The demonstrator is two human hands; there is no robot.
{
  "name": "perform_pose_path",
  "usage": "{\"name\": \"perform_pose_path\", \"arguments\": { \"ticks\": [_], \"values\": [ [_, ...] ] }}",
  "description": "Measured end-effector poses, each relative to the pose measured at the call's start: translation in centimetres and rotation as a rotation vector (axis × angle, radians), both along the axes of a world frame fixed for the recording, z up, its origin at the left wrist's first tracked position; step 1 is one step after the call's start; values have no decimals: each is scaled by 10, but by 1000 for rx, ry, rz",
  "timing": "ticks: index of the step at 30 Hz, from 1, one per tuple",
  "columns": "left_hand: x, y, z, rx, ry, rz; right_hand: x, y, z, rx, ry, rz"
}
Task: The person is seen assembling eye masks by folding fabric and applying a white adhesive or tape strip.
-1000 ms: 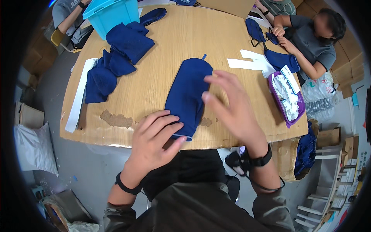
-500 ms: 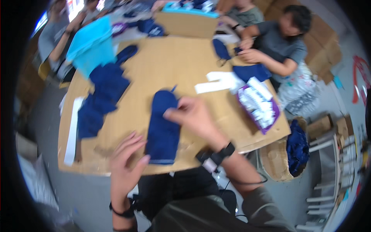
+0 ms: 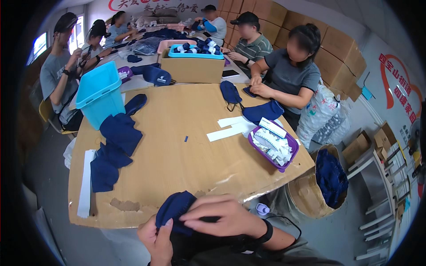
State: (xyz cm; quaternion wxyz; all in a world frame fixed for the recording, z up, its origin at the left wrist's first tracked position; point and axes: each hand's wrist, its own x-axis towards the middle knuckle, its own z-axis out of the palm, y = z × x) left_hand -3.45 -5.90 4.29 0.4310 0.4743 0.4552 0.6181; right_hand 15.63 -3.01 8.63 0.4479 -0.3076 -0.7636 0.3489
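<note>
My left hand (image 3: 157, 241) grips the lower left of a navy cloth piece (image 3: 175, 208) with a rounded top, its thumb lying over the front. From the other side, the fingers of my right hand (image 3: 226, 216) close on the right edge of the same cloth. The piece is raised at the table's near edge, in front of my lap. Part of its lower end is hidden by my fingers and dark clothing. A tiny navy scrap (image 3: 186, 138) lies on the tabletop beyond my hands.
Navy cloth pieces (image 3: 120, 135) overlap at left, between a turquoise bin (image 3: 101, 97) and a white strip (image 3: 85, 184). At right, a purple basket (image 3: 279, 167) holds white labels beside paper strips (image 3: 226, 133). A co-worker (image 3: 293, 71) handles navy cloth; a carton of navy cloth (image 3: 306, 190) stands below.
The navy cloth, lying flat on the table before, has been lifted and drawn toward my body. My left hand has closed on it, and the view has tilted up.
</note>
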Motion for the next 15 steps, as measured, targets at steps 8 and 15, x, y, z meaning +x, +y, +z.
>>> {"name": "perform_pose_path", "arguments": {
  "ticks": [8, 15],
  "values": [
    [-7, -6, 12, 57, 67, -220, 2, -2, 14, -211, 198, -113],
    [-1, -6, 4, 30, -129, -258, 3, -6, 12, -208, 72, -20]
  ]
}}
